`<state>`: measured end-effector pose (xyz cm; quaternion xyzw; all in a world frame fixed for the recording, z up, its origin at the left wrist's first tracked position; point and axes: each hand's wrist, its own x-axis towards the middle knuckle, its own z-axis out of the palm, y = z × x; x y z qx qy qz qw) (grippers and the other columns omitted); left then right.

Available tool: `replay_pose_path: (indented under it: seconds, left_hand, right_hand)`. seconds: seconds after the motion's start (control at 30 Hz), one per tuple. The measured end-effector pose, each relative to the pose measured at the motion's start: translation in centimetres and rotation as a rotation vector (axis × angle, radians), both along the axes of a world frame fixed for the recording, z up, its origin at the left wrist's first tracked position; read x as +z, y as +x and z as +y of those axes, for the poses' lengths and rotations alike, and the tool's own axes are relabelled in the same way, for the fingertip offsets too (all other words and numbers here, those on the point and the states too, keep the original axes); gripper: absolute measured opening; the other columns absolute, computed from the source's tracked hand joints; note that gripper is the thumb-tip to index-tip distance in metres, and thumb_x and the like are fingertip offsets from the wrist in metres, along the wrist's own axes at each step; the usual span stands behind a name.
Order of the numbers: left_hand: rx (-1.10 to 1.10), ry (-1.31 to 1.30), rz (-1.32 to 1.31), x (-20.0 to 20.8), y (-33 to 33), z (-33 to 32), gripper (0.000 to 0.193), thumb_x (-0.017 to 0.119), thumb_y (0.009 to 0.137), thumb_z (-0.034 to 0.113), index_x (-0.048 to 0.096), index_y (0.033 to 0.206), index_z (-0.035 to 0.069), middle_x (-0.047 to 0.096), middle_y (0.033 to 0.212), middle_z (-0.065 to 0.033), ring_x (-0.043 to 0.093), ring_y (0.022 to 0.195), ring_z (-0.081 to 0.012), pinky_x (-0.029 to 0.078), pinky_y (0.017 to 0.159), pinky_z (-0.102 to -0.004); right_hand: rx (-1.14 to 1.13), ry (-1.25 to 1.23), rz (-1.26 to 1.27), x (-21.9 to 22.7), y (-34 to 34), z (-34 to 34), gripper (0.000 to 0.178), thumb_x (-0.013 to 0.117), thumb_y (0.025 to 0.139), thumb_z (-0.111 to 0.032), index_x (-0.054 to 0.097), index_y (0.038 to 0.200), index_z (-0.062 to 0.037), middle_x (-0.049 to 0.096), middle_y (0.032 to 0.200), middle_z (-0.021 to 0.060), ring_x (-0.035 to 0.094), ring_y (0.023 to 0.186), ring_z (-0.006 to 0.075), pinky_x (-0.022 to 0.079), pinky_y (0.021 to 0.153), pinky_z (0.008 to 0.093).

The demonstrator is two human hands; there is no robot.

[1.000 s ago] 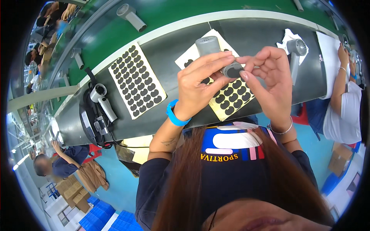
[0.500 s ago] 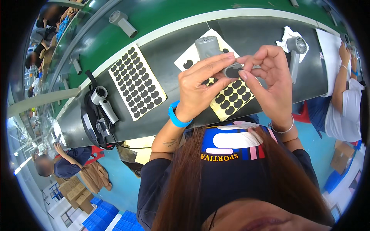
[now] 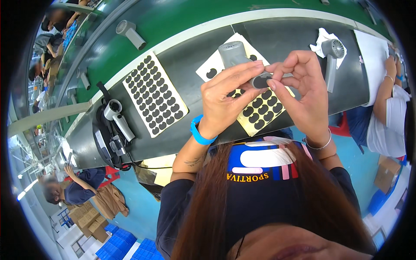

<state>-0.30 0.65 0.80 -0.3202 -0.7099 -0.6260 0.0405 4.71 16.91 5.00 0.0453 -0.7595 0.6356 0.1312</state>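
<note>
A grey handheld fan (image 3: pixel 232 51), shaped like a small hair dryer, points its handle end toward me over the bench. My left hand (image 3: pixel 225 96) is wrapped round the handle near that end. On the flat handle end lies a dark oval sticker (image 3: pixel 261 81). My right hand (image 3: pixel 303 89) pinches at the sticker's right edge, thumb on its face and index finger at the rim; the other fingers are curled. Beneath my hands is a pale sheet of black stickers (image 3: pixel 255 126), partly hidden by them.
Another black sticker sheet (image 3: pixel 155 95) lies left of my hands. Beyond it rest a black headband-like strap (image 3: pixel 100 141) and a grey fan (image 3: pixel 119 119). One more fan (image 3: pixel 332 60) sits on white wrapping at right. A green conveyor (image 3: pixel 182 21) carries further fans; a co-worker (image 3: pixel 385 117) sits at right.
A fan on the green conveyor has shifted left and slightly nearer. My right thumb has slid slightly left over the sticker; both hands otherwise keep their places.
</note>
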Motion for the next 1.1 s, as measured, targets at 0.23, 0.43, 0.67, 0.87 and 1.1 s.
replay_pose_path:
  seconds: [0.23,0.43,0.67,0.87,1.1]
  left_hand:
    - [0.001,-0.004,-0.02,-0.15,0.03,-0.11,0.045,0.072,0.068,-0.009,0.068,0.111,0.004,0.066,0.112,-0.0133,0.066,0.091,-0.0162,0.056,0.065,-0.0235]
    - [0.008,0.0,-0.015,-0.08,0.05,0.01,0.041,0.069,0.069,-0.011,0.068,0.107,0.004,0.065,0.113,-0.0132,0.069,0.087,-0.0186,0.059,0.068,-0.0257]
    - [0.003,0.02,-0.037,-0.11,0.14,-0.02,0.041,0.069,0.069,-0.012,0.069,0.107,0.004,0.066,0.113,-0.0129,0.068,0.087,-0.018,0.059,0.068,-0.0252]
    - [0.007,0.032,-0.05,-0.15,0.22,0.02,0.04,0.07,0.069,-0.011,0.069,0.107,0.004,0.066,0.112,-0.0123,0.068,0.083,-0.0154,0.058,0.067,-0.0245]
    - [0.01,0.021,-0.034,-0.21,0.26,-0.11,0.04,0.07,0.069,-0.01,0.069,0.107,0.004,0.066,0.111,-0.0125,0.068,0.081,-0.0148,0.058,0.066,-0.0242]
  right_hand:
    - [0.024,-0.061,-0.038,0.21,0.14,0.12,0.031,0.061,0.081,0.009,0.042,0.104,-0.0014,0.058,0.086,0.0068,0.063,0.093,0.0137,0.055,0.076,0.0253]
    - [0.048,-0.183,-0.075,0.13,0.27,0.34,0.034,0.06,0.082,0.01,0.039,0.104,-0.0034,0.057,0.086,0.0053,0.062,0.097,0.0149,0.053,0.077,0.0249]
    - [0.042,-0.117,-0.074,0.28,0.21,0.31,0.033,0.061,0.081,0.009,0.04,0.104,-0.0034,0.057,0.087,0.0055,0.062,0.096,0.0144,0.053,0.076,0.0236]
    - [0.025,-0.082,-0.072,0.39,0.27,0.21,0.033,0.062,0.081,0.009,0.041,0.103,-0.0026,0.06,0.087,0.0069,0.063,0.096,0.0143,0.054,0.075,0.0242]
    - [0.029,-0.038,-0.133,0.72,0.49,0.03,0.036,0.061,0.08,0.01,0.04,0.105,-0.0056,0.057,0.094,0.0066,0.06,0.096,0.0136,0.049,0.076,0.0223]
